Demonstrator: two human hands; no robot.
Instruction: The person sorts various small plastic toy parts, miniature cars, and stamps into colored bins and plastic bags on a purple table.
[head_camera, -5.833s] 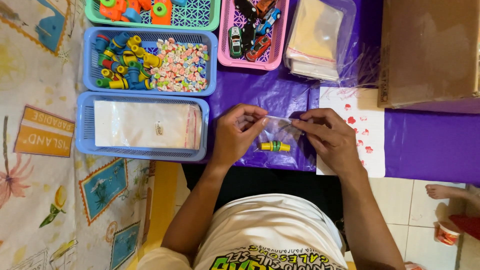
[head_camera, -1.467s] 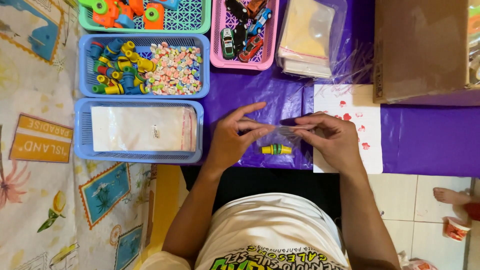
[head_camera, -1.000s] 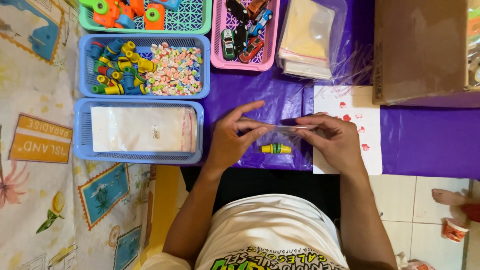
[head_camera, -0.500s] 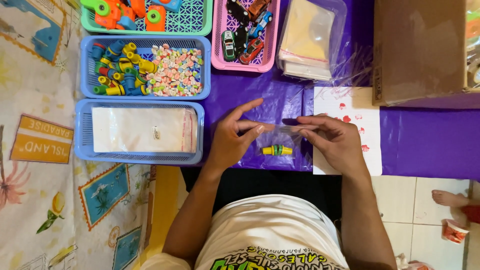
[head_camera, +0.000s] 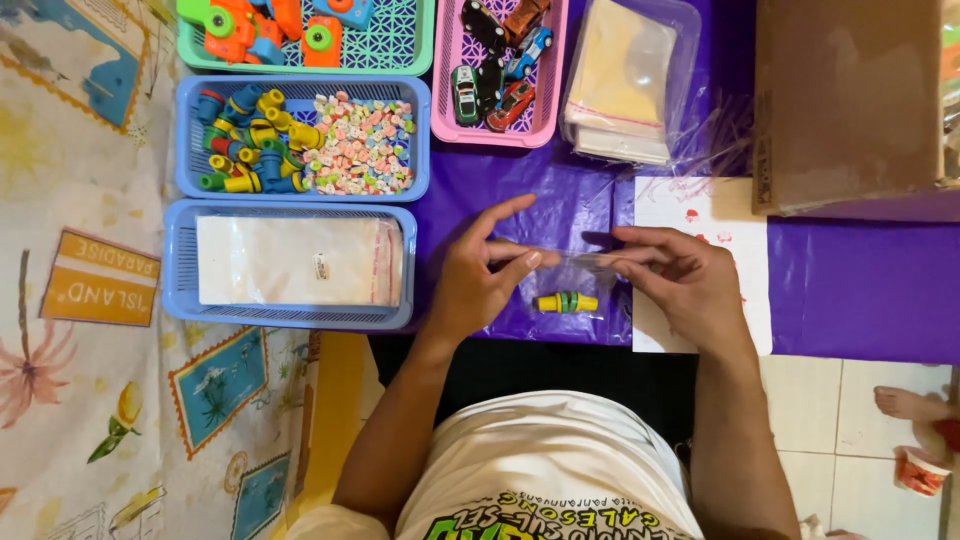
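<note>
Both hands hold a small clear plastic bag (head_camera: 572, 272) over the purple table cover (head_camera: 860, 290). My left hand (head_camera: 478, 272) pinches the bag's left top edge with thumb and forefinger, the other fingers spread. My right hand (head_camera: 678, 280) pinches the right top edge. Inside the bag, near its bottom, lies a small yellow and green tube-shaped toy (head_camera: 567, 302).
A blue basket (head_camera: 180, 290) holds packed bags at left. Behind it, another blue basket (head_camera: 190, 150) has tube toys and small candies. A green basket (head_camera: 400, 50) and a pink basket (head_camera: 445, 120) with toy cars, a stack of clear bags (head_camera: 625, 90), a cardboard box (head_camera: 850, 100) and a white sheet (head_camera: 700, 210) lie around.
The hands stay almost in place, working along the bag's top edge. The toy remains at the bag's bottom. The view has shifted slightly.
</note>
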